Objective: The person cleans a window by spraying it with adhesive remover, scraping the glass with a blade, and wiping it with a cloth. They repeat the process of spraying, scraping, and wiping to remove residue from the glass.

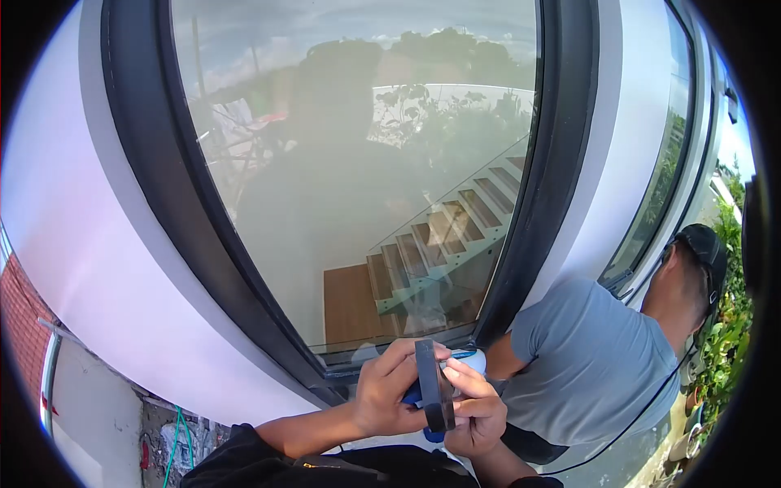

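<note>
In front of my body, at the foot of the window, both hands hold a dark, flat, rectangular object [434,386] seen nearly edge-on; its exact kind cannot be made out. My left hand [382,394] grips it from the left with bent fingers. On the other side, my right hand [474,411] has its fingers and thumb closed on the right face. A thin blue piece [464,355] shows by the right fingertips, and a rounded white thing [475,363] lies just behind. More blue, partly hidden by the hands, shows below the dark object.
A large window [317,203] with a black frame [561,163] rises ahead; stairs [439,236] show through its glass. Close on my right, a person in a grey shirt [594,358] and dark cap bends toward the wall. A green hose [175,447] lies lower left, plants [728,325] at far right.
</note>
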The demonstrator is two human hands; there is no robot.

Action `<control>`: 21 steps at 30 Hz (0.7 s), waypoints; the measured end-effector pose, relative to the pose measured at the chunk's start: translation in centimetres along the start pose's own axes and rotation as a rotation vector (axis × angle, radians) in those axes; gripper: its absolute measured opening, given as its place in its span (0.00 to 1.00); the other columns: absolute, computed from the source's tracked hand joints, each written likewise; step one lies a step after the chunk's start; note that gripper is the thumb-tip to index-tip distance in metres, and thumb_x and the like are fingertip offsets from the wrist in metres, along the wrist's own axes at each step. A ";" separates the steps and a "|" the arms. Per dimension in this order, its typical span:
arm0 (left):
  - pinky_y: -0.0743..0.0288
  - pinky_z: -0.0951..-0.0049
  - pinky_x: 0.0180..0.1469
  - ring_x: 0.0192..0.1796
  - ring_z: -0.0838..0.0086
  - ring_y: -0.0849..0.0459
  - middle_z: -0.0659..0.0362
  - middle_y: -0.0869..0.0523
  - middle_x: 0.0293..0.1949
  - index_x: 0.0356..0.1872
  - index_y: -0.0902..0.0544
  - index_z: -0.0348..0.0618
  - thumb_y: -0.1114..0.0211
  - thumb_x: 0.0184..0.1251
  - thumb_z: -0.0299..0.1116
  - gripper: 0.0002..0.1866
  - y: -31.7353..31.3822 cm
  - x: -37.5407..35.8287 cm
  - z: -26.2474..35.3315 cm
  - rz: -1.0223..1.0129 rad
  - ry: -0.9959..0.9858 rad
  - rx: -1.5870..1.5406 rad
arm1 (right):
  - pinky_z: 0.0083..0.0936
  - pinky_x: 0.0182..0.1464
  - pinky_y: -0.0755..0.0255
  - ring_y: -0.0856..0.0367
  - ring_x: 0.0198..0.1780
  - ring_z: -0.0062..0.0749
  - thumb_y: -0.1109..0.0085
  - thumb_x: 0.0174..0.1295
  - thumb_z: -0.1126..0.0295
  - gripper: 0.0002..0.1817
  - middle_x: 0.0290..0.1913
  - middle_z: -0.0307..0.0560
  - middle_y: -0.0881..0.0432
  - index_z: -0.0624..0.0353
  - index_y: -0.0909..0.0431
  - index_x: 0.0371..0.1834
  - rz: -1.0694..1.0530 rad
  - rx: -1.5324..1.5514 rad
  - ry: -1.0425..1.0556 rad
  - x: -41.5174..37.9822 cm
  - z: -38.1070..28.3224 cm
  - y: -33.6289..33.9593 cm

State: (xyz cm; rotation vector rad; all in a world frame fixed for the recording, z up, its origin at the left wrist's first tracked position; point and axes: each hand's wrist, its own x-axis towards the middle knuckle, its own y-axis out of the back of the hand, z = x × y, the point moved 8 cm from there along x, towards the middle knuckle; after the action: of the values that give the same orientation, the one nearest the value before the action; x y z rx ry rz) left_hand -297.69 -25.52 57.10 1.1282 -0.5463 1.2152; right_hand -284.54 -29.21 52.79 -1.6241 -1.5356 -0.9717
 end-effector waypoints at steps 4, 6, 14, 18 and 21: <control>0.17 0.67 0.42 0.45 0.58 0.13 0.46 0.15 0.47 0.45 0.19 0.29 0.16 0.43 0.37 0.31 5.0 3.8 2.7 -0.018 -0.166 0.014 | 0.44 0.66 0.29 0.32 0.71 0.65 0.37 0.61 0.83 0.11 0.63 0.72 0.25 0.64 0.27 0.44 -0.102 0.218 0.214 4.3 -2.3 -2.7; 0.18 0.69 0.41 0.45 0.59 0.13 0.45 0.15 0.47 0.44 0.19 0.29 0.15 0.41 0.37 0.30 6.8 5.5 4.0 0.024 -0.171 0.094 | 0.49 0.68 0.31 0.35 0.73 0.66 0.37 0.57 0.87 0.15 0.64 0.72 0.26 0.62 0.26 0.46 -0.109 0.291 0.207 5.2 -2.9 -3.1; 0.26 0.70 0.45 0.43 0.75 0.20 0.53 0.18 0.48 0.44 0.19 0.33 0.27 0.52 0.27 0.18 15.7 10.5 3.5 0.247 0.103 -0.177 | 0.48 0.61 0.25 0.16 0.55 0.54 0.42 0.68 0.76 0.06 0.48 0.67 0.16 0.63 0.31 0.41 0.016 0.332 0.112 4.8 0.9 -0.5; 0.25 0.70 0.46 0.41 0.73 0.19 0.55 0.17 0.42 0.46 0.19 0.35 0.32 0.53 0.30 0.19 17.3 13.0 4.8 0.321 0.085 -0.084 | 0.40 0.53 0.21 0.14 0.45 0.44 0.43 0.73 0.67 0.12 0.39 0.61 0.15 0.63 0.33 0.41 0.042 0.256 -0.136 0.3 4.6 0.4; 0.24 0.70 0.45 0.39 0.71 0.18 0.55 0.17 0.38 0.46 0.19 0.35 0.36 0.53 0.32 0.18 18.2 14.1 5.0 0.338 0.130 -0.084 | 0.35 0.51 0.20 0.13 0.43 0.41 0.43 0.72 0.69 0.11 0.38 0.58 0.14 0.64 0.33 0.40 0.018 0.208 -0.279 -3.4 6.9 1.3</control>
State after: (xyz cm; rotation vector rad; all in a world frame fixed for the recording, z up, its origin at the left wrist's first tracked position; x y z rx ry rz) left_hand -308.94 -24.73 77.75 0.9010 -0.7010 1.5294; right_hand -282.86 -24.96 46.48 -1.6711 -1.7389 -0.5694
